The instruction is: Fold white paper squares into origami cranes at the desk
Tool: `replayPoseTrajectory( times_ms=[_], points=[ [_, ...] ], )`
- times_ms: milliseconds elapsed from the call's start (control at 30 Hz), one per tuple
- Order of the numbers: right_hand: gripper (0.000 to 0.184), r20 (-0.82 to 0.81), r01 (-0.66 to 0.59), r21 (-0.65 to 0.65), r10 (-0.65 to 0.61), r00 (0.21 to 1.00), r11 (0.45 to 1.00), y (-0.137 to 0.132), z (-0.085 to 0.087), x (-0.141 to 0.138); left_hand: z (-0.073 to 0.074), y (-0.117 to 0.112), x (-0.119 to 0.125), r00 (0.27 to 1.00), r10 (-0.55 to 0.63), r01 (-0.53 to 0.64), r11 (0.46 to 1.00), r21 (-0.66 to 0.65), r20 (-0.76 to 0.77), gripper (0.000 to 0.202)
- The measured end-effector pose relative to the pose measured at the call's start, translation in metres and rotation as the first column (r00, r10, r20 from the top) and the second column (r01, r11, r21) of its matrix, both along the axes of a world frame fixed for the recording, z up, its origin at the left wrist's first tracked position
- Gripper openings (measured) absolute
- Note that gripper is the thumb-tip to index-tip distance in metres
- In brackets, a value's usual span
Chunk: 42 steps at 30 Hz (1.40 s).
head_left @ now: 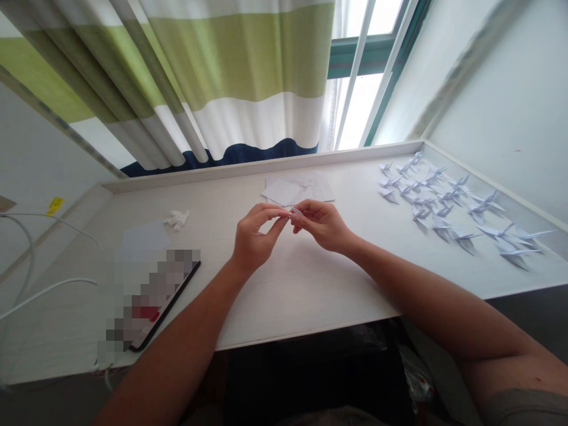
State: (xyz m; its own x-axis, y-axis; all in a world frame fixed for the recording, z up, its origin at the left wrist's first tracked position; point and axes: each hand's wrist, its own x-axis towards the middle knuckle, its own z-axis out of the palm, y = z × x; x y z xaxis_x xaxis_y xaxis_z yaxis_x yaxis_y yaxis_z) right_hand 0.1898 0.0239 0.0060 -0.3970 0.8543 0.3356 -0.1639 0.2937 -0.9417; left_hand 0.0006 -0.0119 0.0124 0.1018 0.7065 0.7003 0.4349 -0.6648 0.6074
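Observation:
Above the middle of the white desk, my left hand and my right hand meet at their fingertips. Both are closed in a pinch on one small folded piece of white paper. Most of that paper is hidden by the fingers, so its exact shape does not show. Just beyond the hands lie a white paper square and a sheet with print or writing, partly overlapping. Many folded paper cranes stand grouped on the right side of the desk.
At the left lies a blurred-out device with a dark edge, beside a pale paper sheet and a crumpled white tissue. White cables run in from the left. A raised ledge borders the desk's back, below a striped curtain.

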Motion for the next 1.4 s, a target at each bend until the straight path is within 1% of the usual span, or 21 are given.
replayPoseTrajectory(
  times_ms=[167,333,500,600,667,767,833,900,967,1033,1100,1167,1267,1400],
  points=[
    [0.041,-0.013,0.004,0.008,-0.004,1.000,1.000,-0.0012,0.0010,0.0001,0.0014,-0.0014,-0.0012,0.997,-0.004,0.008,0.998,-0.060,0.073,0.007],
    [0.038,-0.022,0.006,0.025,-0.006,1.000,1.000,-0.0005,-0.0018,0.0009,-0.0027,0.0031,-0.0028,0.990,-0.031,0.046,0.993,-0.107,0.137,0.008],
    [0.035,0.013,0.018,0.072,-0.019,1.000,0.997,0.0003,-0.0049,0.0028,-0.0050,0.0064,-0.0022,0.966,-0.073,0.135,0.961,-0.240,0.249,0.015],
    [0.034,0.025,0.022,0.093,-0.024,0.999,0.995,0.0008,-0.0056,0.0038,-0.0039,0.0063,-0.0023,0.962,-0.086,0.159,0.947,-0.278,0.260,0.018],
    [0.033,0.024,0.020,0.093,-0.022,0.999,0.995,0.0013,-0.0061,0.0040,-0.0026,0.0055,-0.0029,0.975,-0.077,0.125,0.965,-0.229,0.208,0.016],
    [0.030,0.011,0.014,0.085,-0.015,1.000,0.996,0.0017,-0.0071,0.0035,-0.0012,0.0046,-0.0045,0.998,-0.032,0.034,0.999,-0.037,0.052,0.010],
    [0.029,0.003,0.020,0.081,-0.020,1.000,0.996,0.0016,-0.0077,0.0030,-0.0010,0.0049,-0.0053,0.998,0.028,-0.023,0.997,0.075,-0.062,0.009],
    [0.028,-0.007,0.035,0.079,-0.034,0.999,0.996,0.0013,-0.0079,0.0025,-0.0015,0.0055,-0.0054,0.984,0.100,-0.078,0.986,0.150,-0.150,0.011],
    [0.028,-0.016,0.047,0.078,-0.045,0.999,0.996,0.0007,-0.0074,0.0022,-0.0021,0.0058,-0.0045,0.967,0.159,-0.117,0.972,0.203,-0.201,0.011],
    [0.028,-0.023,0.051,0.075,-0.049,0.999,0.996,-0.0002,-0.0062,0.0018,-0.0024,0.0051,-0.0029,0.956,0.198,-0.145,0.960,0.237,-0.216,0.010],
    [0.031,-0.033,0.046,0.056,-0.044,0.998,0.997,-0.0009,-0.0044,0.0013,-0.0023,0.0036,-0.0009,0.953,0.215,-0.158,0.953,0.258,-0.211,0.008],
    [0.034,-0.057,0.029,0.021,-0.027,0.998,0.999,-0.0012,-0.0028,0.0005,-0.0020,0.0019,0.0007,0.961,0.204,-0.155,0.956,0.248,-0.188,0.007],
    [0.036,-0.078,0.014,-0.022,-0.016,0.997,1.000,-0.0002,-0.0018,-0.0001,-0.0015,-0.0002,0.0021,0.977,0.161,-0.137,0.977,0.165,-0.142,0.007],
    [0.033,-0.060,0.023,-0.026,-0.024,0.998,0.999,0.0019,-0.0025,0.0007,0.0002,-0.0030,0.0030,0.989,0.128,-0.122,0.990,0.073,-0.079,0.009]
  ],
)
